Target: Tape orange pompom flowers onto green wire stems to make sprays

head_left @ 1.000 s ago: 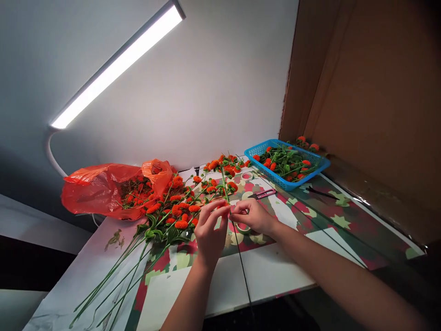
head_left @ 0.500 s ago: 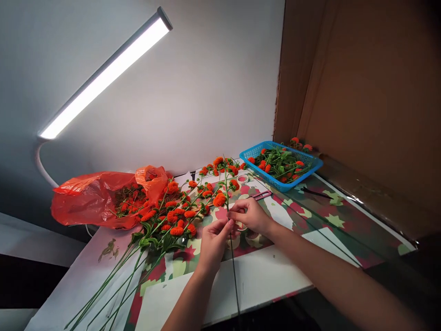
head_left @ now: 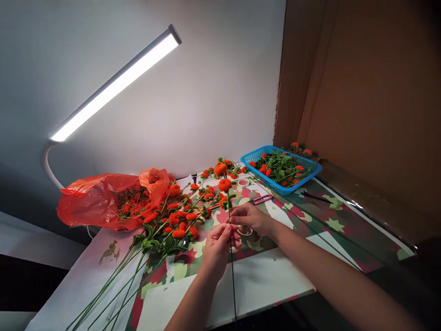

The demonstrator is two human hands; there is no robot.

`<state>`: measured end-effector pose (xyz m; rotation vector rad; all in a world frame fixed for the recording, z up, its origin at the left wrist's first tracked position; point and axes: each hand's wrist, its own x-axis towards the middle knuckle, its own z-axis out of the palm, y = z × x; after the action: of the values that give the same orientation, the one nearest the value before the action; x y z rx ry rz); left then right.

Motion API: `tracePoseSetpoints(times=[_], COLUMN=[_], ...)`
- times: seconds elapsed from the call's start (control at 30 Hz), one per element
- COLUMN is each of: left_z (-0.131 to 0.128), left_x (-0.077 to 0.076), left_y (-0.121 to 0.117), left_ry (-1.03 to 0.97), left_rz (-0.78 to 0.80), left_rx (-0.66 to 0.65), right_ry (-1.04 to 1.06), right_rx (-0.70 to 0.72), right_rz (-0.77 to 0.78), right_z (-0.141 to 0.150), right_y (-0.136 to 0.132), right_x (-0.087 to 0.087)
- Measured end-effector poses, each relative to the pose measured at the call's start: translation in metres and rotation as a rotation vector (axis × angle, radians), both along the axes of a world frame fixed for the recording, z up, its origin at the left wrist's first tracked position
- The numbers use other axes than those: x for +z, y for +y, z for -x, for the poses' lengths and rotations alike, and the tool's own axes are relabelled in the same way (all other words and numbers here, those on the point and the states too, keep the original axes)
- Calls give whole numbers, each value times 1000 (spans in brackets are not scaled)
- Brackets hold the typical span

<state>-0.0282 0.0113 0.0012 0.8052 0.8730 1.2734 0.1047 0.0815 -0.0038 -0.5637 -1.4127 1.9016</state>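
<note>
1. Stem of the orange flower spray (head_left: 229,210) is held between the two hands, its long axis running lengthwise away from the body: blossoms (head_left: 224,185) beyond the fingers, dark lower stem (head_left: 233,280) trailing back past the desk's near edge (head_left: 275,305).
2. By the left hand (head_left: 215,253), the stem is pinched at the lower point, thumb and fingers clamped around it.
3. By the right hand (head_left: 257,221), the stem is met from the right side, just above the left grip; its fingertips are drawn together there, though whether the stem or something thin on it is pinched cannot be told.
4. Neither hand is clearly nearer: both sets of fingers are placed at the stem, below the blossoms.
5. Beside the right hand, a tape roll (head_left: 251,232) is partly hidden; pink-handled snips (head_left: 263,198) are seen beyond it on the desk.
</note>
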Motion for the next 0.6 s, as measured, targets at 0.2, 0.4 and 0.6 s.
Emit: tracePoseSetpoints(times=[0.2,0.4,0.6], left_z=[2,5,3], left_x=[-1,-1,2], left_y=[2,5,7], left_ry=[261,251,-85], left_rz=[4,-11,140], left_rx=[123,155,86], right_ry=[-68,-147,-44], right_rx=[-211,-331,-163], right_rz=[-70,-156,33], right_z=[5,10,7], right_y=[-1,-4,-7], right_x=[3,2,3])
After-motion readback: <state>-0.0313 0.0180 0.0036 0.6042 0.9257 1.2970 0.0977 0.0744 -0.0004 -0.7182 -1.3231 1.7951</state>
